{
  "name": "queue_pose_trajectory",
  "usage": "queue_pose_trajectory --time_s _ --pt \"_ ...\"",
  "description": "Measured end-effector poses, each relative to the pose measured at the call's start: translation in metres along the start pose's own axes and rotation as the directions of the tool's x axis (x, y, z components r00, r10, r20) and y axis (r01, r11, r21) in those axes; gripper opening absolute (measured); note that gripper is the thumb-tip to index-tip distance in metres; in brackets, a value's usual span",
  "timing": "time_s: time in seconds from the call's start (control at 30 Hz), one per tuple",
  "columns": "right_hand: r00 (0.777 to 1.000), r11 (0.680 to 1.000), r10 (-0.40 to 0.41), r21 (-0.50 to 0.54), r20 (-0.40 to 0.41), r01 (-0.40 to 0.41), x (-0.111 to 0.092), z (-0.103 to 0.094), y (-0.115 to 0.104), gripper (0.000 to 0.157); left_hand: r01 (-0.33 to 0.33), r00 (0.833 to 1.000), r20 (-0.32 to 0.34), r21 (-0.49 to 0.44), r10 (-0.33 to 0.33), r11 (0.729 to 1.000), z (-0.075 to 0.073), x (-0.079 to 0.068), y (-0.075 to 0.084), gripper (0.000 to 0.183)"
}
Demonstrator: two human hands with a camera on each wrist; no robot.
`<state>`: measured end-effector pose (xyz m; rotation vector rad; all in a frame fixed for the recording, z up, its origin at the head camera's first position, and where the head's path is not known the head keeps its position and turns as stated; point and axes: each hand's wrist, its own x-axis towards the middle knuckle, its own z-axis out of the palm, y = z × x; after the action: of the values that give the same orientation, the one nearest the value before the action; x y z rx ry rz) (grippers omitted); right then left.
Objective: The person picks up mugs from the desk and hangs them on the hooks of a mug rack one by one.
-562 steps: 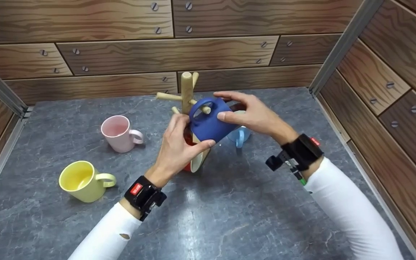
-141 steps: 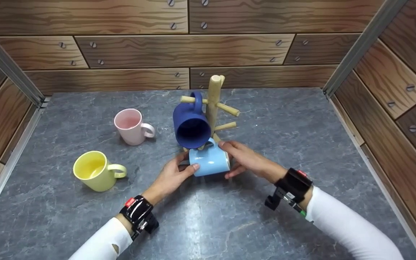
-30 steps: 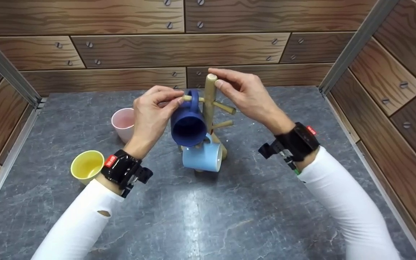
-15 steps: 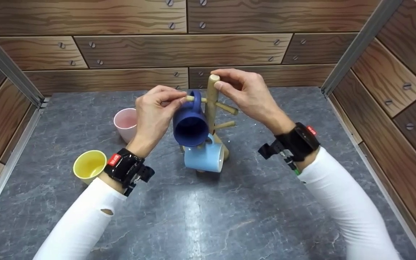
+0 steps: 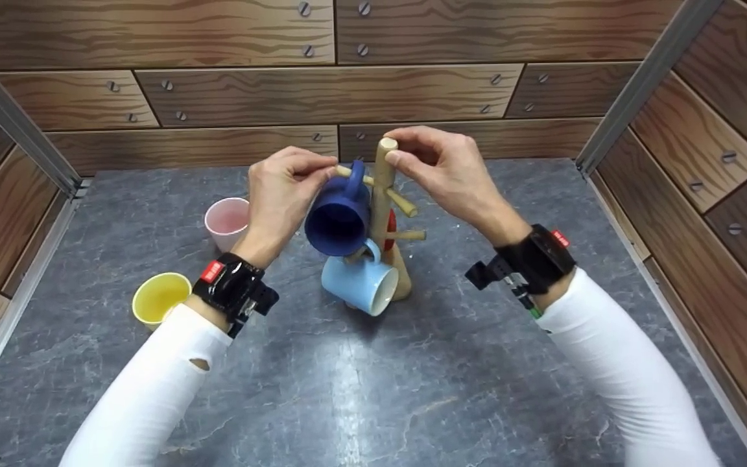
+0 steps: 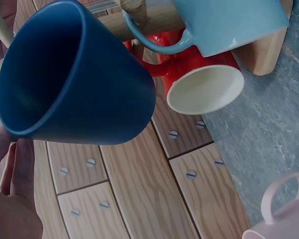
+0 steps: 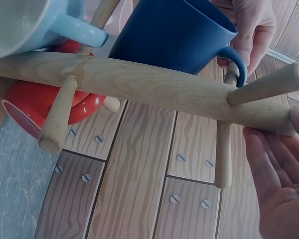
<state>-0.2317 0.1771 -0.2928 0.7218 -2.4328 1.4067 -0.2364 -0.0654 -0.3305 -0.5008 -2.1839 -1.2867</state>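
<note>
Pinching the mug tree (image 5: 380,214) on the table (image 5: 477,389)!

Clamped with fingers of the left hand (image 5: 283,201) on a peg (image 5: 343,171), of the right hand (image 5: 454,172) on the post top. Loaded with a dark blue mug (image 5: 338,220) there, a light blue mug (image 5: 354,285) lower. Over to the left wrist view for a red mug (image 6: 184,64) (merely a sliver from the head)! At left, past pink mug (image 5: 226,224) and yellow mug (image 5: 161,301). Too small to read on the red wrist tag (image 5: 212,270).

The wooden post (image 5: 381,201) (head view) hides part of the red mug (image 5: 391,224).

The rack (image 5: 380,207) is tan — upper mug (image 5: 339,217) navy.
</note>
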Motion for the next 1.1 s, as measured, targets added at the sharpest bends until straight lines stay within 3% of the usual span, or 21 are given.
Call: queue_pose_trajectory --time_s 0.3,0.57,1.1 --pt "1.000 0.996 -0.005 -0.085 -0.017 0.004 -0.002 -0.003 -0.004 0.027 0.077 0.995 0.058 0.070 -0.081 0.995 0.003 0.014 0.006 0.013" --pt "0.999 0.994 0.008 -0.111 -0.037 -0.012 -0.003 -0.006 -0.006 0.027 0.179 0.973 0.125 0.110 -0.193 0.978 0.009 0.027 0.013 0.011" --pt "0.996 0.996 -0.008 -0.087 -0.084 0.000 -0.009 -0.007 -0.005 0.027 0.173 0.968 0.162 0.114 -0.190 0.978 0.024 0.035 0.020 0.011"
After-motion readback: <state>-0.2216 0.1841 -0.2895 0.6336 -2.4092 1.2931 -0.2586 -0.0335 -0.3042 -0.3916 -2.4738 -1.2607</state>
